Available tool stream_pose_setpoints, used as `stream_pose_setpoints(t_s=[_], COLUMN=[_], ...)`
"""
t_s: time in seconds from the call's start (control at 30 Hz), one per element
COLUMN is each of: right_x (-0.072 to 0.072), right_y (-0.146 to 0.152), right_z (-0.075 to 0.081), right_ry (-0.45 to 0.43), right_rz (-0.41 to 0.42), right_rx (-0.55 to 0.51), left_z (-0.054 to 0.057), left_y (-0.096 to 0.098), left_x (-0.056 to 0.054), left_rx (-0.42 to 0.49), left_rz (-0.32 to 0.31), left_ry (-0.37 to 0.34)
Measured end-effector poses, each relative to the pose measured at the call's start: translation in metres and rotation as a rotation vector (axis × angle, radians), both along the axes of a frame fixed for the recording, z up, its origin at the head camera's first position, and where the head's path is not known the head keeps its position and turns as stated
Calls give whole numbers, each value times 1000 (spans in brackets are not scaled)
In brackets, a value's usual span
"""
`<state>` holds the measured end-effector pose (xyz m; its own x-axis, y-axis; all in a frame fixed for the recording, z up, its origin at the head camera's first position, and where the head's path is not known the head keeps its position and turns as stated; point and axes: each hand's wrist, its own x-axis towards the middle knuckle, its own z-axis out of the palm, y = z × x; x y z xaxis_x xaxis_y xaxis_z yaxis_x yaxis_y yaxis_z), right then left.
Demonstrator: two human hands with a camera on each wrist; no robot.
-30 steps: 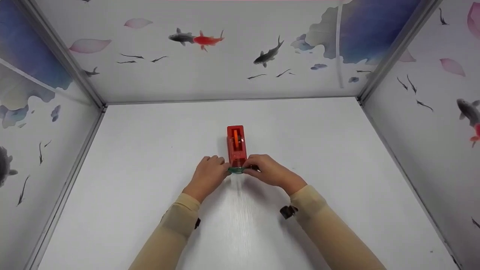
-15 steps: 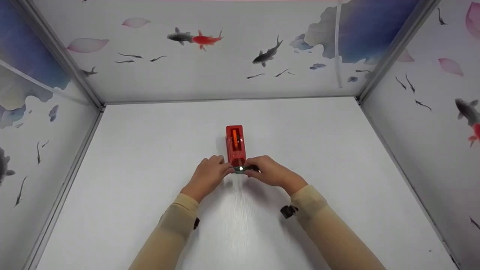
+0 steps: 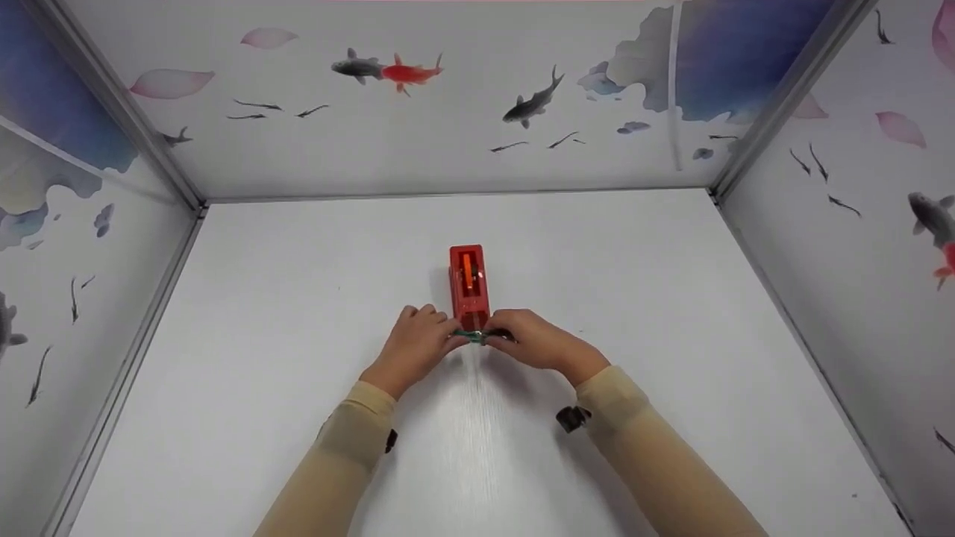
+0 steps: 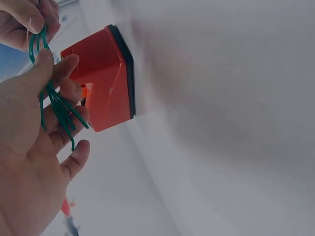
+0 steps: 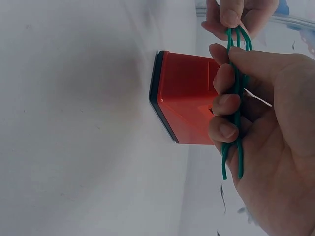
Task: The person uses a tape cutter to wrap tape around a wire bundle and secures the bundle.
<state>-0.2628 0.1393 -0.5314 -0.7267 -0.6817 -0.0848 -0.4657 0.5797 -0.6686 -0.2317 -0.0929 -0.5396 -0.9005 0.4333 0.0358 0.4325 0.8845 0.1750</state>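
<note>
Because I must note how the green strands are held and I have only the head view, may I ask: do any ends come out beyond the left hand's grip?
Observer: Yes. In the left wrist view, several ends of the green strands fan out below the pinching thumb of the left hand.
Operator: Thank you. And at the right hand, please?
Observer: The right wrist view shows two ends reaching past its little finger.
Operator: One last thing: is the red dispenser of one colour down to the table?
Observer: No, both wrist views show a dark base along its bottom.
</note>
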Motion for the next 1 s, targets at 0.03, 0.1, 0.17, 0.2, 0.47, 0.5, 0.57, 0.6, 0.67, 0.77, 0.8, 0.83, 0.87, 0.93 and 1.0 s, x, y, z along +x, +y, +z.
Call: stream_pose_setpoints(t_s=[0.03,0.1,0.17,0.2,0.47,0.5,0.57,0.6,0.67,0.77,0.8,0.83,0.87,0.93,1.0], right_x=[0,1,2,2,0,0,0,-1,-1,-1,-1,-1,-2,-1,-1], right_y=[0,-1,-1,-2,-3,-3,-2,-1,-1,-1,-2,-2,-2,-2,-2], right_z=[0,0,0,-1,-2,-2,-1,0,0,0,-1,-2,-2,-3,-2], right_ry=[-1,2,-8,-12,-62,-61,-58,-55,-53,-51,-54,-58,-61,-70,-82], right_rz=[-6,-17,-31,-35,-41,-40,-40,-38,-39,-45,-47,-51,-55,-61,-68], right_rx=[6,21,31,32,5,2,0,0,-4,5,8,11,16,20,16], left_z=[0,1,1,2,2,2,3,3,4,4,4,4,4,4,4], left_y=[0,1,2,2,4,4,4,5,5,6,6,6,6,7,7], left_x=[0,0,0,0,-3,-3,-3,-3,-3,-3,-3,-3,-3,-3,-3], left_rx=[0,0,14,22,74,83,103,114,133,145,148,152,156,167,172], left_rz=[2,7,15,20,73,77,80,80,81,81,83,85,87,93,96], left_ry=[-1,3,11,15,20,15,11,8,3,-12,-21,-28,-35,-46,-42])
